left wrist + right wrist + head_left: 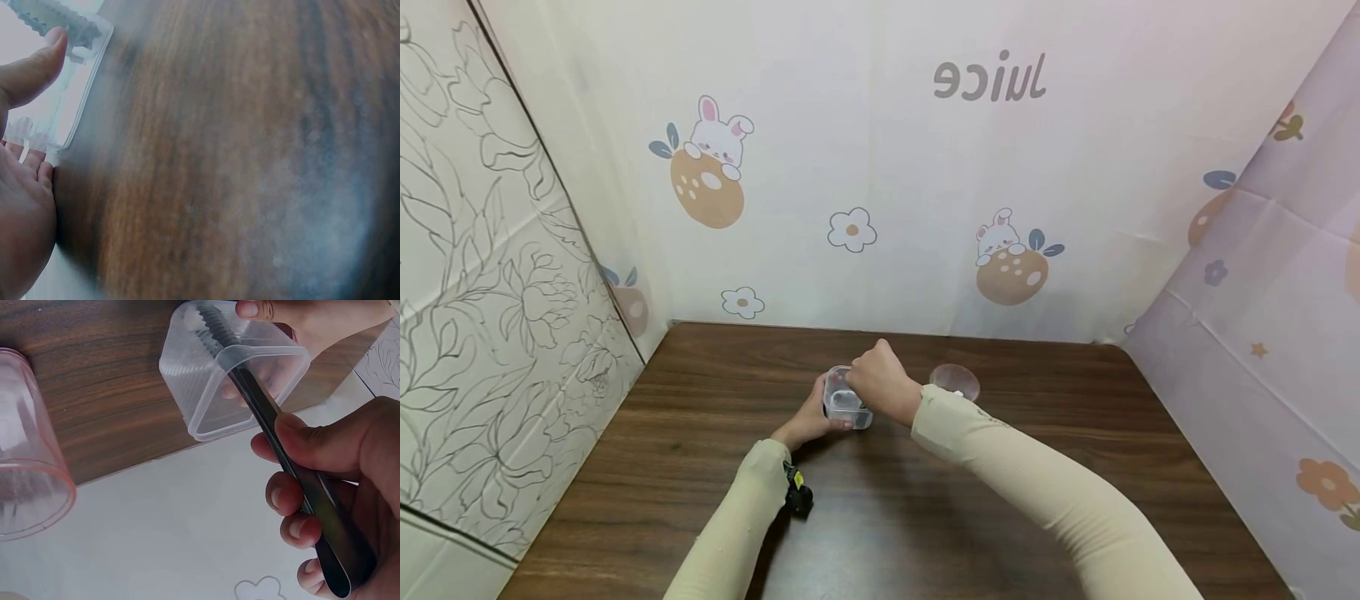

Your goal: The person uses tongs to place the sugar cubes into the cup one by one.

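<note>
My left hand (pixel 808 417) grips a clear, square plastic container (pixel 848 417) at its left side. In the left wrist view, the thumb lies over the container's wall (pixel 78 112). Fingers of my right hand (pixel 356 462) curl round a pair of metal tongs (pixel 269 422) with serrated tips. Those tips reach through the open mouth down into the container, with a small whitish lump (pixel 192 320) beside them. From the head view, the right hand (pixel 883 379) is above the container's right edge and hides most of the tongs.
A transparent pink cup (pixel 955 380) stands right of the container, partly behind the right sleeve, with something white (pixel 958 393) low in it. The dark wooden table (pixel 685 433) meets a printed curtain (pixel 887 283) at its back edge.
</note>
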A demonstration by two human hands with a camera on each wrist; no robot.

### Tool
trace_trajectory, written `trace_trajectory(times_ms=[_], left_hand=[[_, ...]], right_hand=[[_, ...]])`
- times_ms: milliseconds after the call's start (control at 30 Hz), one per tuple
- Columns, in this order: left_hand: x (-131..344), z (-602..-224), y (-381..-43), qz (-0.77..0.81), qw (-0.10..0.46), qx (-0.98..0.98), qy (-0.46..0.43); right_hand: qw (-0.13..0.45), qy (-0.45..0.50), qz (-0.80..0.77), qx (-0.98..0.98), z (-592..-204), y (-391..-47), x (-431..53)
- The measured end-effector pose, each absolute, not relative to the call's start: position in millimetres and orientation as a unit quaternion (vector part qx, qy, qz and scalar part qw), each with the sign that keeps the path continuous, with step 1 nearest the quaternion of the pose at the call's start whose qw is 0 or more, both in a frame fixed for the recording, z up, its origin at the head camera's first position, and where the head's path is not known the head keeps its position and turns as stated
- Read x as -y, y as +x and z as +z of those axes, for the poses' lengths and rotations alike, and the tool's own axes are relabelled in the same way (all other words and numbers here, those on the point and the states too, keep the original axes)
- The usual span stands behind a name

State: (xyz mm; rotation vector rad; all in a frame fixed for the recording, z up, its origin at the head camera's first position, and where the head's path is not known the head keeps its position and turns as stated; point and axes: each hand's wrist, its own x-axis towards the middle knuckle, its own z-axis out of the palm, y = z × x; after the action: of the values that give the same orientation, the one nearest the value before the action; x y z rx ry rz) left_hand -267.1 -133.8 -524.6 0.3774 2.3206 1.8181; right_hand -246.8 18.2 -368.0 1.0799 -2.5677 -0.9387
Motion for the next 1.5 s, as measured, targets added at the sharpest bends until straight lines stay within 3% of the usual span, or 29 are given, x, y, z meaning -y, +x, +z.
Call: trace_trajectory(times_ms=[733, 1233, 1500], left_hand=[[131.2, -527.4, -266.9, 0.612, 0.073, -0.778, 0.125], [133.3, -490.2, -247.8, 0.624, 0.093, -0.762, 0.149], [134.1, -514.8, -261.7, 0.625, 0.083, -0.763, 0.143]], right_hand=[[0.175, 0.384, -0.195, 0.885, -365.4, -255.0, -61.8], [0.189, 0.374, -0.167, 0.893, -343.7, -252.9, -83.2], [0.186, 0.360, -0.156, 0.901, -330.8, -251.1, -99.5]])
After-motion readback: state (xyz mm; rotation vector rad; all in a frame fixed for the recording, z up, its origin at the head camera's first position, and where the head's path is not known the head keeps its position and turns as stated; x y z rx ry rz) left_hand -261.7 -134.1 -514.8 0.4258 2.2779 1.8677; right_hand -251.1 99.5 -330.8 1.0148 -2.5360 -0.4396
